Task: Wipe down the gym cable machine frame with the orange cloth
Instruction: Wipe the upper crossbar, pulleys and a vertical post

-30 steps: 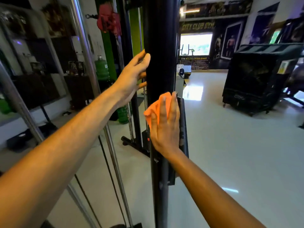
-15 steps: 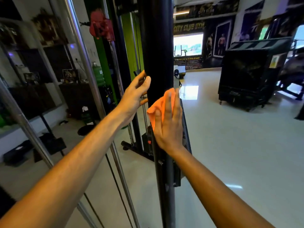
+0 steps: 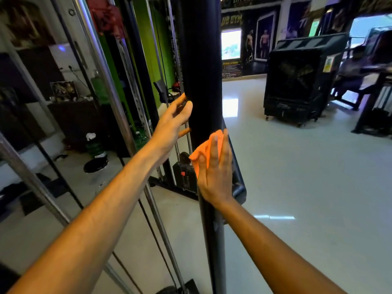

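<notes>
Fingers of right hand straight and flat, pressing orange cloth against near face of black upright post of cable machine frame. Left hand just above, fingers relaxed, tips touching post's left edge, thumb tucked behind. Chrome guide rods to the left. Black air cooler on white floor, well apart.

The right hand covers most of the orange cloth, so its full shape is hidden. The left hand has its fingertips behind the black frame post, which runs off the top and bottom edges. The seated person at far right is blurred, perhaps at a desk.
</notes>
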A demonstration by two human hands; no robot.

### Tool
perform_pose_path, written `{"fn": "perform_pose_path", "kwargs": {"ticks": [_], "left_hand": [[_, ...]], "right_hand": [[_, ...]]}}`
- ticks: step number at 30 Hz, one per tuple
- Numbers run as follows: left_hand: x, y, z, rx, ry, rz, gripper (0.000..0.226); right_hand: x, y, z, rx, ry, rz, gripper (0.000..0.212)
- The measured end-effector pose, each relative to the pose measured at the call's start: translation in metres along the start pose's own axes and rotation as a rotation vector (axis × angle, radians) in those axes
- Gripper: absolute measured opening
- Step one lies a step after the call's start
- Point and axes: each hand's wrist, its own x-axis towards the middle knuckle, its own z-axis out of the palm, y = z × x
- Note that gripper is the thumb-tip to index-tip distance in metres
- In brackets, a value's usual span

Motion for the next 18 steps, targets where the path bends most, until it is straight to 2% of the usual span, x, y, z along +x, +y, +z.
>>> {"fn": "perform_pose_path", "kwargs": {"ticks": [5, 8, 11, 14, 18], "left_hand": [[0.001, -0.003, 0.0, -0.023, -0.009, -0.002, 0.064], [-0.003, -0.012, 0.004, 0.001, -0.012, -0.027, 0.059], [-0.01, -0.031, 0.008, -0.005, -0.016, -0.053, 0.042], [-0.018, -0.044, 0.009, -0.03, -0.016, -0.079, 0.038], [-0.021, -0.045, 0.011, -0.065, -0.019, -0.105, 0.033]], "right_hand": [[0.05, -0.022, -0.009, 0.017, 0.082, -0.007, 0.071], [0.005, -0.002, 0.001, -0.075, 0.032, 0.007, 0.086], [-0.062, 0.026, 0.012, -0.108, -0.081, 0.077, 0.099], [-0.075, 0.03, 0.011, -0.054, -0.108, 0.103, 0.088], [-0.009, 0.004, 0.001, -0.001, 0.002, 0.026, 0.077]]}}
